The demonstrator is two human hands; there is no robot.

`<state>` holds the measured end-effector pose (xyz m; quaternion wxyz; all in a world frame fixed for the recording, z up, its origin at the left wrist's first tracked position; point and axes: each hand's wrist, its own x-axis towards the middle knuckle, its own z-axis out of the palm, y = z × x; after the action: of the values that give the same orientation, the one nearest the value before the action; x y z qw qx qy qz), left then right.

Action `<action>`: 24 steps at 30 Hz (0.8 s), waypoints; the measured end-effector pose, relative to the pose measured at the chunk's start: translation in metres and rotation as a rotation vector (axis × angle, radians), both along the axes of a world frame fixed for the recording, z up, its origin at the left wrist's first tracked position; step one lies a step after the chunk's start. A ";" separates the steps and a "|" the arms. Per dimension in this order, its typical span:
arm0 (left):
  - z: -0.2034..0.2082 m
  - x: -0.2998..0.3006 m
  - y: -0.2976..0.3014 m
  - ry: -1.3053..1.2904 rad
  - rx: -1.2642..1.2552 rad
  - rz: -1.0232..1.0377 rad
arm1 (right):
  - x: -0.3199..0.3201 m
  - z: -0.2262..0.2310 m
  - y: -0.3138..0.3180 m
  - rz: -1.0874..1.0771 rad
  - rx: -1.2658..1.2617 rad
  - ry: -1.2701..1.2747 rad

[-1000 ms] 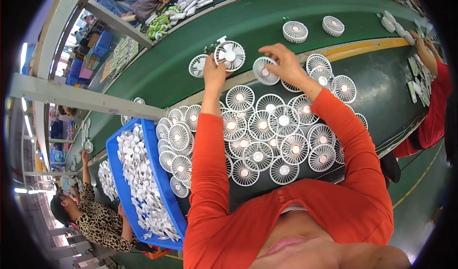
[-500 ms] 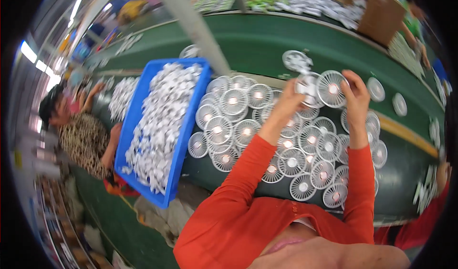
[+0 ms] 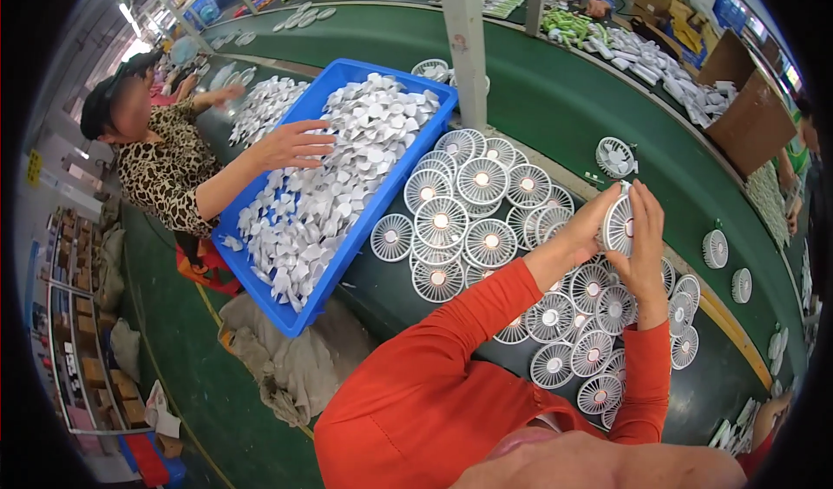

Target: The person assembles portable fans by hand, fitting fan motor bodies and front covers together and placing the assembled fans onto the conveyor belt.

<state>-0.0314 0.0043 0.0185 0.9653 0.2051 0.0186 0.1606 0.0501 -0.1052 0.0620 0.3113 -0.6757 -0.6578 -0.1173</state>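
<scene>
Both of my hands hold one round white fan grille (image 3: pixel 619 225) upright above the green belt. My left hand (image 3: pixel 588 229) grips its left edge and my right hand (image 3: pixel 646 244) wraps its right side. Both arms wear orange-red sleeves. Below my hands lie several more white fan grilles (image 3: pixel 482 207), overlapping in a heap on the belt. One single grille (image 3: pixel 615 156) lies apart just beyond my hands.
A blue crate (image 3: pixel 279 312) full of small white plastic pieces stands left of the heap; a co-worker's hand (image 3: pixel 293 145) in a leopard-print sleeve reaches into it. A grey post (image 3: pixel 467 46) rises behind the heap. A cardboard box (image 3: pixel 748 118) and more parts lie on the far belt.
The view has swung to the left, so the blue crate and the co-worker now fill the left side. My hands stay together on one grille.
</scene>
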 end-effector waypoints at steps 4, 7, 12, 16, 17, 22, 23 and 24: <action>-0.001 -0.001 -0.017 0.063 -0.074 0.063 | -0.001 -0.012 -0.003 0.013 0.088 0.077; -0.001 -0.005 -0.035 0.091 0.055 0.331 | -0.013 -0.026 -0.001 0.024 0.162 0.356; 0.012 -0.019 -0.050 0.245 0.594 0.666 | -0.028 -0.031 -0.003 0.111 0.164 0.718; 0.010 -0.017 -0.052 0.367 0.918 0.855 | -0.037 -0.027 0.003 0.055 0.176 0.788; 0.004 -0.014 -0.049 0.332 0.909 0.858 | -0.033 -0.033 0.004 0.086 0.160 0.849; -0.027 0.001 -0.003 0.402 1.193 0.632 | 0.003 -0.044 0.005 0.065 0.069 0.771; -0.029 0.011 0.000 0.425 1.207 0.564 | 0.020 -0.046 0.005 0.028 0.085 0.795; -0.032 0.027 0.000 0.439 1.220 0.488 | 0.044 -0.051 0.001 -0.102 0.100 0.752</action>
<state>-0.0047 0.0043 -0.0133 0.5876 0.7291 0.1653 0.3096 0.0936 -0.1044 0.0112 0.5574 -0.6875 -0.4565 0.0915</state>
